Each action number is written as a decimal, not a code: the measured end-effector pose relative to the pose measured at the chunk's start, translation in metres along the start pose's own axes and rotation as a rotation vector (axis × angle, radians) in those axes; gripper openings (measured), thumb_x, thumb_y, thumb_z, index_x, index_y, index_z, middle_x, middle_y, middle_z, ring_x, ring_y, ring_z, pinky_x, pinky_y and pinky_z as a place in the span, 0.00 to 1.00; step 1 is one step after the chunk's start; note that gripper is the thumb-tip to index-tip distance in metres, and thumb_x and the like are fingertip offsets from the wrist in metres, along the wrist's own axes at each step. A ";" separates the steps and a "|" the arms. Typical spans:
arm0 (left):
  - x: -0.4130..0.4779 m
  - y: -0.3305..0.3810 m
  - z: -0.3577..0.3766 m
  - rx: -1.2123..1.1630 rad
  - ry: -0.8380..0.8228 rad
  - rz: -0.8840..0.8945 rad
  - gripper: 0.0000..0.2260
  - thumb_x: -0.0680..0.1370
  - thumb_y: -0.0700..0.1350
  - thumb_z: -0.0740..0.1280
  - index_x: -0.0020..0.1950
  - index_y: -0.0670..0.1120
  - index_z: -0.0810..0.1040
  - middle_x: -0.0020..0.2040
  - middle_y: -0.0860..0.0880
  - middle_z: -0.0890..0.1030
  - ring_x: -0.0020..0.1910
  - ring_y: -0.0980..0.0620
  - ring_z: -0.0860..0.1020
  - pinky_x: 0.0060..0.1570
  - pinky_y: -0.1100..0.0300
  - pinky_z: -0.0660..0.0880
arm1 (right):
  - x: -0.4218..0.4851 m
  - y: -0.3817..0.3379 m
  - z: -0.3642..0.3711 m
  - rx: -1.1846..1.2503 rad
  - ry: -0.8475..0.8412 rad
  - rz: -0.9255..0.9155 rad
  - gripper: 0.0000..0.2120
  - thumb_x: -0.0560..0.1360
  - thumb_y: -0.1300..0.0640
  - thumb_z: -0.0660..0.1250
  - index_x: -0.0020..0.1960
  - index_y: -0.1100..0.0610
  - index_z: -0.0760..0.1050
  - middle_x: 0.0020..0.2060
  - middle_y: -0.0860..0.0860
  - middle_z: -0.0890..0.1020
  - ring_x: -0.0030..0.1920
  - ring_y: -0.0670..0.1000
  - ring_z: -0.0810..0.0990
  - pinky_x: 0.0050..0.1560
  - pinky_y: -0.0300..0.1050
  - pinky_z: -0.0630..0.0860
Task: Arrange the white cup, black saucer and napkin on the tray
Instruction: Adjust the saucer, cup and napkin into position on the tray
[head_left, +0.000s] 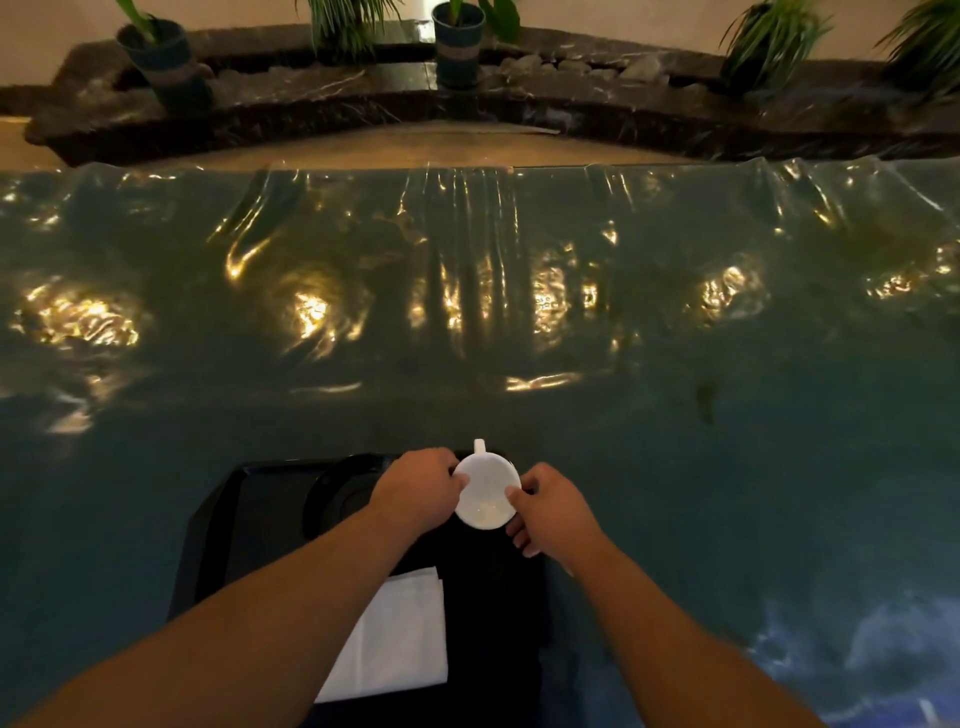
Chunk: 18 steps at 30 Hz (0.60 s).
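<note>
A white cup (487, 491) is over the far right part of the black tray (236, 525), its handle pointing away from me. My left hand (418, 491) grips its left rim and my right hand (550, 512) grips its right rim. The black saucer (343, 491) lies on the tray just left of the cup, partly hidden by my left wrist. A folded white napkin (397, 642) lies flat on the tray's near part, between my forearms. Whether the cup rests on the tray or hangs above it I cannot tell.
The tray sits near the front edge of a table under a glossy, wrinkled teal plastic cover (467, 312). Beyond the table's far edge runs a dark marble ledge (363, 98) with several potted plants (460, 41).
</note>
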<state>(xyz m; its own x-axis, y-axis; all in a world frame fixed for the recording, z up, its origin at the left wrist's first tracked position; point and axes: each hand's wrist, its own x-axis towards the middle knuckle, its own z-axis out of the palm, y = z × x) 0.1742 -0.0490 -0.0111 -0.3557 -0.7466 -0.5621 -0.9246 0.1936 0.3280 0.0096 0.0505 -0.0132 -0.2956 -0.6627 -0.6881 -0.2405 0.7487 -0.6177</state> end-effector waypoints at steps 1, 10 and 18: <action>0.000 0.001 0.000 0.003 -0.001 -0.012 0.13 0.80 0.56 0.64 0.57 0.50 0.81 0.52 0.49 0.84 0.50 0.47 0.81 0.45 0.54 0.75 | 0.002 -0.002 -0.001 -0.018 -0.006 -0.009 0.06 0.83 0.55 0.65 0.53 0.57 0.72 0.38 0.60 0.86 0.29 0.52 0.82 0.29 0.46 0.81; -0.010 -0.003 0.007 -0.057 -0.060 -0.042 0.16 0.76 0.60 0.71 0.54 0.49 0.79 0.46 0.50 0.83 0.45 0.48 0.82 0.49 0.50 0.81 | 0.023 -0.007 -0.007 -0.193 0.058 -0.135 0.06 0.79 0.50 0.68 0.46 0.50 0.76 0.37 0.54 0.83 0.33 0.54 0.82 0.28 0.47 0.80; -0.018 -0.001 -0.004 0.032 0.212 0.040 0.27 0.68 0.73 0.69 0.53 0.53 0.74 0.48 0.53 0.77 0.44 0.52 0.78 0.41 0.53 0.77 | 0.007 -0.009 -0.007 -0.232 0.231 -0.147 0.21 0.81 0.35 0.61 0.60 0.52 0.75 0.49 0.49 0.82 0.48 0.52 0.81 0.41 0.47 0.73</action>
<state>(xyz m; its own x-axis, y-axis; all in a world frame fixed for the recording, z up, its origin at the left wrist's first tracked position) 0.1821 -0.0389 0.0016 -0.3592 -0.8544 -0.3755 -0.9153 0.2439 0.3206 0.0032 0.0394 -0.0097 -0.4371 -0.7620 -0.4777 -0.4918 0.6472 -0.5824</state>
